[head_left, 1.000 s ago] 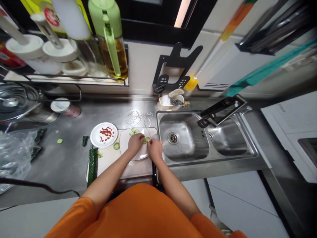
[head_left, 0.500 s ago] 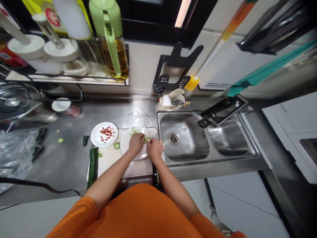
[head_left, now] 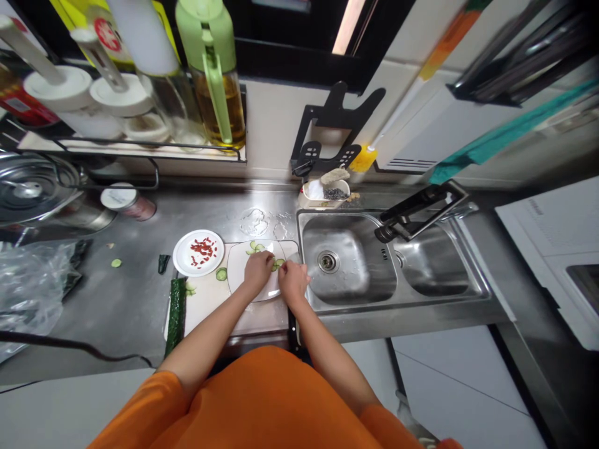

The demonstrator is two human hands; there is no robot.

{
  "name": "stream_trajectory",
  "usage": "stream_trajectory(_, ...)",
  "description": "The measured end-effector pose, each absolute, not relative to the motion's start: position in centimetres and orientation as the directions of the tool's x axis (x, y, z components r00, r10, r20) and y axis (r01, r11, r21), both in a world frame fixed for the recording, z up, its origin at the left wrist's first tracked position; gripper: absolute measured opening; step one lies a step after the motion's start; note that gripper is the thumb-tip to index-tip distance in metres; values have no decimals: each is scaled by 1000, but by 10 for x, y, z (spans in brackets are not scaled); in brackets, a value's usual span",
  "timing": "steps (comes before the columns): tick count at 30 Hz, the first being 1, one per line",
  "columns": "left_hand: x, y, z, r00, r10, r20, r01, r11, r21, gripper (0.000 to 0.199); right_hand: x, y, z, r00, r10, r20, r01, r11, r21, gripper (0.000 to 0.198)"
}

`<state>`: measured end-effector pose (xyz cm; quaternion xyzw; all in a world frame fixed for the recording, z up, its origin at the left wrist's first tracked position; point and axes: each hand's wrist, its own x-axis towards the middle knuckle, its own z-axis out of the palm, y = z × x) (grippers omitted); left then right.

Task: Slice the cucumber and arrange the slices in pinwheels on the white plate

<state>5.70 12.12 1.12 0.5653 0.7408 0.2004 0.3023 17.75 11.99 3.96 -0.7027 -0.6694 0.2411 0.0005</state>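
A white plate (head_left: 238,274) with curved sides lies on the cutting board (head_left: 206,312). Thin cucumber slices (head_left: 255,247) rest near its far edge. More cucumber slices (head_left: 277,264) show between my hands, at the fingertips. My left hand (head_left: 258,273) is over the middle of the plate, its fingers pinched at a slice. Over the plate's right side, my right hand (head_left: 293,280) is closed, its fingertips against the same small group of slices. A cut cucumber (head_left: 176,315) lies at the board's left edge. Other cucumber slices (head_left: 221,274) sit left of the plate.
A small white plate (head_left: 180,257) with red bits stands at the board's far left corner. Right of the board is a double steel sink (head_left: 346,249) with a black faucet (head_left: 393,224). A plastic bag (head_left: 28,293) and a lidded can (head_left: 128,201) are on the left counter.
The view has shifted very slightly. Both hands stay in nearly the same place over the plate, and the cucumber slices look unchanged.
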Motion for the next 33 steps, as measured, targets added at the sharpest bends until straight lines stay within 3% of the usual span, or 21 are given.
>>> stream_trajectory(9, 49, 118, 21, -217, 965, -146, 710, 259, 655, 19, 182, 118, 41, -23, 944, -331, 941, -91, -325, 19)
stream_trajectory(16, -4, 75, 40, -412, 911, -28, 693, 333, 639, 22, 192, 112, 51, -52, 947, -317, 938, -62, -340, 17)
stream_trajectory(22, -45, 20, 37, -585, 806, -90, 652, 534, 539, 24, 193, 93, 53, -123, 944, -307, 936, 8, -352, 15)
stream_trajectory(33, -32, 14, 23, -569, 811, -138, 674, 556, 487, 35, 178, 73, 53, -225, 918, -327, 928, 100, -360, 13)
